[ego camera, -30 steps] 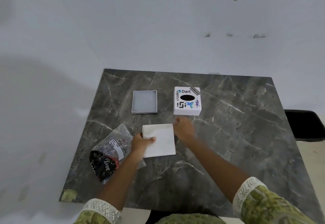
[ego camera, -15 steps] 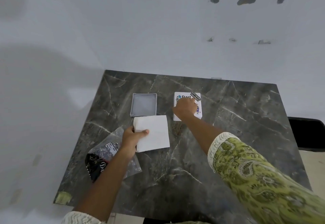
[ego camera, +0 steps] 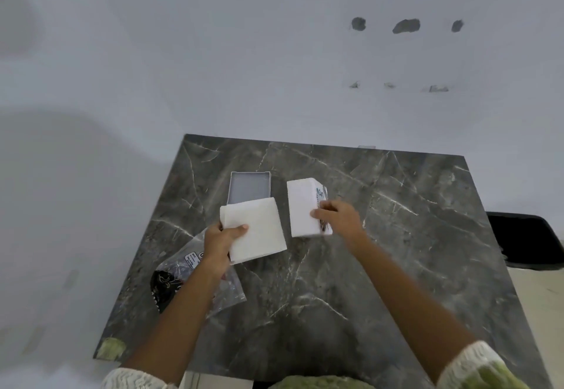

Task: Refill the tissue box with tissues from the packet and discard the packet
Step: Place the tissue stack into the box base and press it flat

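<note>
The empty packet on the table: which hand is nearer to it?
Left. The left hand, holding the tissues, is just above the packet. The right hand grips the box, farther right.

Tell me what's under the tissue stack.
The tissue stack, held by the left hand, covers the near edge of the grey tray and bare table. What else lies beneath is hidden.

Tissue stack [ego camera: 256, 230]: white, square, folded, held off the tabletop [ego camera: 381, 251] by left hand [ego camera: 218, 240], thumb on top. Tissue box cover [ego camera: 306, 207]: white, printed top, tipped on its side, gripped by right hand [ego camera: 338, 216]. Box base [ego camera: 249, 187]: grey, shallow, open, behind the stack. Packet [ego camera: 195, 278]: clear plastic, black print, flat near the left edge.
</note>
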